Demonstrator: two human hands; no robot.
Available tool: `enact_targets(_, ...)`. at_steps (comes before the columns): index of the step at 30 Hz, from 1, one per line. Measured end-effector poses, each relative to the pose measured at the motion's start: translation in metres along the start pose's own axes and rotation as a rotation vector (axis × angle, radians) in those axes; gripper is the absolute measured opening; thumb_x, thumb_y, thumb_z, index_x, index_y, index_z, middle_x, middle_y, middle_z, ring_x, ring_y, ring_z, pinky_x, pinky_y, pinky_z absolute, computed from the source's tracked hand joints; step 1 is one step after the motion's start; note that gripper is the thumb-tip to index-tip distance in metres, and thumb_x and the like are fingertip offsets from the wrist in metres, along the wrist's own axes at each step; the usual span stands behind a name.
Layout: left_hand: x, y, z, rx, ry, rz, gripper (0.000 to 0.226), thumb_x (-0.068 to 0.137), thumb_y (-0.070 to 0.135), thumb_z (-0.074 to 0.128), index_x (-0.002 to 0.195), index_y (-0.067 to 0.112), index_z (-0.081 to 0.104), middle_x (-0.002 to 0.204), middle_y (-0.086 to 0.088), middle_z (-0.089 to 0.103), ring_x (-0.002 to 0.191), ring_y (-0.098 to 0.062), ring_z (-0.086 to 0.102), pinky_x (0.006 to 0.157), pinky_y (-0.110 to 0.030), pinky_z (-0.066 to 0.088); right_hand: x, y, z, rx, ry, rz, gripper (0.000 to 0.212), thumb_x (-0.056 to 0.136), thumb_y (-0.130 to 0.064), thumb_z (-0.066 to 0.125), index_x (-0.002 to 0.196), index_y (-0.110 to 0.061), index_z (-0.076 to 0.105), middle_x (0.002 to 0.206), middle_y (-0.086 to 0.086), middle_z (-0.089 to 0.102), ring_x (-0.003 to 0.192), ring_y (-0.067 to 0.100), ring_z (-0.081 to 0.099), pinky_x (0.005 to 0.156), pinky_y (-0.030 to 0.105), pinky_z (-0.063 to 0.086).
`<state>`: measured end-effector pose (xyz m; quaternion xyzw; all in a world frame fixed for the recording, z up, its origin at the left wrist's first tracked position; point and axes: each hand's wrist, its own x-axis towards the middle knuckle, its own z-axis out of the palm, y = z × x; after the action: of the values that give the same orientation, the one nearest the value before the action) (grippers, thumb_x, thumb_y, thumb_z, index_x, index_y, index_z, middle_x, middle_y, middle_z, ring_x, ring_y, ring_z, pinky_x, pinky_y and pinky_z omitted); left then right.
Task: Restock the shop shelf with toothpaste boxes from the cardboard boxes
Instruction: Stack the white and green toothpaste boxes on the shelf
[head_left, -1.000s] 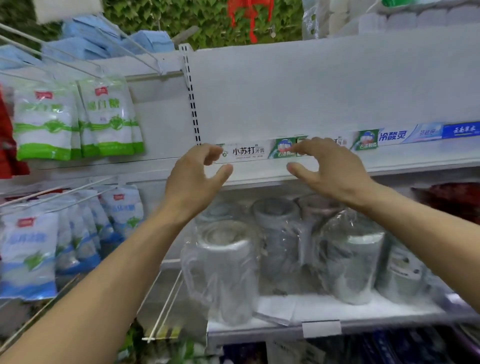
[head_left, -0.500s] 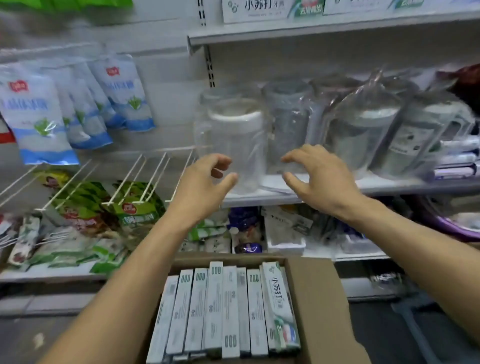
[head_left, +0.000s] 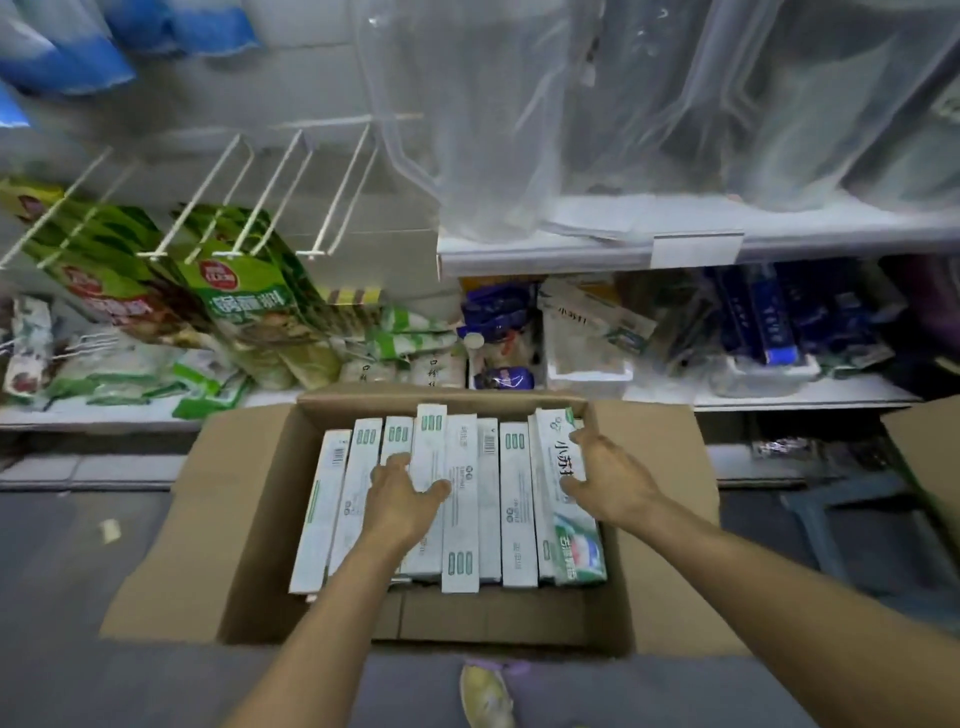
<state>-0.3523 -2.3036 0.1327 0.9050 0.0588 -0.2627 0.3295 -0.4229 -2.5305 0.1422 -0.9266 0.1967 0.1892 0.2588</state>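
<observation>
An open cardboard box (head_left: 244, 519) stands on the floor below the shelves, holding several long white toothpaste boxes (head_left: 517, 504) packed side by side. My left hand (head_left: 405, 501) is down among them: its fingers lie left of one slightly raised toothpaste box (head_left: 430, 441) and its thumb crosses that box's right edge. My right hand (head_left: 610, 480) holds the rightmost toothpaste box (head_left: 563, 530), the one with its printed face up, with fingertips over its upper right edge and thumb on its face.
A white shelf (head_left: 696, 249) above carries plastic-wrapped jugs. Wire hooks (head_left: 280, 192) with green packets (head_left: 234, 291) hang at left. The lower shelf (head_left: 779, 395) holds mixed packets and blue boxes. Another cardboard flap (head_left: 930, 447) is at right, and a shoe (head_left: 485, 696) shows below.
My view dropped from the upper shelf, where toothpaste boxes stand, to the cardboard box. Both hands came down from the shelf edge, empty, onto the boxes inside it.
</observation>
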Motion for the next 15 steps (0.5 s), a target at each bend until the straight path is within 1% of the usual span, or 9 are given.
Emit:
enact_targets(2, 0.009, -0.018, 0.012, -0.025, 0.003, -0.058, 0.071, 0.090, 0.034, 0.065, 0.146, 0.009, 0.030, 0.146, -0.012, 0.033, 0.131, -0.031, 0.041, 0.106, -0.040, 0.039, 0.009, 0.009, 0.020, 0.018, -0.007, 0.054, 0.040, 0.088, -0.020, 0.056, 0.125, -0.010, 0.043, 0.119, 0.012, 0.062, 0.102, 0.031, 0.062, 0.084, 0.040, 0.053)
enact_targets(3, 0.014, -0.025, 0.016, -0.046, -0.001, -0.080, 0.071, 0.089, 0.034, 0.066, 0.146, 0.008, 0.031, 0.145, -0.013, 0.035, 0.129, -0.031, 0.043, 0.107, -0.041, 0.040, 0.013, 0.012, 0.028, 0.029, -0.003, 0.087, 0.037, 0.089, -0.020, 0.054, 0.123, -0.010, 0.045, 0.115, 0.012, 0.063, 0.100, 0.031, 0.063, 0.082, 0.039, 0.053)
enact_targets(6, 0.028, -0.044, 0.028, -0.115, -0.016, -0.132, 0.072, 0.086, 0.040, 0.069, 0.141, 0.007, 0.035, 0.140, -0.011, 0.046, 0.124, -0.029, 0.049, 0.102, -0.043, 0.045, 0.024, 0.014, 0.048, 0.035, -0.043, 0.191, 0.034, 0.092, -0.022, 0.050, 0.121, -0.006, 0.042, 0.115, 0.012, 0.063, 0.101, 0.031, 0.063, 0.080, 0.035, 0.050)
enact_targets(8, 0.035, -0.047, 0.035, -0.106, -0.041, -0.157, 0.078, 0.082, 0.048, 0.069, 0.140, 0.007, 0.036, 0.139, -0.008, 0.048, 0.123, -0.029, 0.051, 0.094, -0.037, 0.049, 0.030, 0.011, 0.060, 0.035, -0.083, 0.258, 0.041, 0.093, -0.027, 0.050, 0.124, -0.004, 0.036, 0.120, 0.013, 0.059, 0.107, 0.031, 0.060, 0.083, 0.035, 0.047)
enact_targets(9, 0.040, -0.048, 0.038, -0.102, -0.049, -0.157, 0.082, 0.078, 0.055, 0.070, 0.139, 0.008, 0.039, 0.138, -0.005, 0.050, 0.121, -0.028, 0.052, 0.090, -0.035, 0.050, 0.033, 0.011, 0.066, 0.039, -0.091, 0.289, 0.047, 0.094, -0.030, 0.050, 0.127, -0.002, 0.034, 0.123, 0.013, 0.056, 0.111, 0.031, 0.058, 0.087, 0.036, 0.047)
enact_targets(10, 0.046, -0.051, 0.039, -0.092, -0.057, -0.157, 0.085, 0.072, 0.060, 0.071, 0.135, 0.010, 0.045, 0.134, -0.004, 0.055, 0.118, -0.027, 0.055, 0.091, -0.037, 0.051, 0.036, 0.009, 0.072, 0.033, -0.099, 0.310, 0.052, 0.095, -0.034, 0.050, 0.130, -0.001, 0.033, 0.127, 0.013, 0.053, 0.114, 0.031, 0.056, 0.090, 0.036, 0.046)
enact_targets(11, 0.050, -0.051, 0.041, -0.102, -0.058, -0.156, 0.082, 0.068, 0.062, 0.073, 0.129, 0.012, 0.051, 0.129, -0.003, 0.060, 0.114, -0.026, 0.058, 0.093, -0.039, 0.051, 0.037, 0.008, 0.075, 0.024, -0.101, 0.326, 0.056, 0.095, -0.037, 0.051, 0.131, 0.000, 0.031, 0.128, 0.012, 0.050, 0.116, 0.030, 0.055, 0.090, 0.036, 0.045)
enact_targets(13, 0.054, -0.050, 0.042, -0.153, -0.072, -0.172, 0.066, 0.071, 0.051, 0.079, 0.120, 0.014, 0.057, 0.120, -0.002, 0.065, 0.106, -0.023, 0.062, 0.091, -0.037, 0.052, 0.038, 0.008, 0.080, 0.047, -0.089, 0.364, 0.062, 0.091, -0.039, 0.058, 0.128, -0.002, 0.026, 0.125, 0.011, 0.053, 0.113, 0.028, 0.058, 0.085, 0.036, 0.046)
enact_targets(15, 0.056, -0.047, 0.040, -0.194, -0.091, -0.226, 0.060, 0.073, 0.040, 0.082, 0.118, 0.010, 0.058, 0.119, -0.004, 0.066, 0.100, -0.022, 0.062, 0.085, -0.033, 0.053, 0.037, 0.007, 0.085, 0.103, -0.052, 0.396, 0.061, 0.087, -0.036, 0.064, 0.121, -0.006, 0.023, 0.118, 0.009, 0.057, 0.106, 0.027, 0.061, 0.078, 0.037, 0.047)
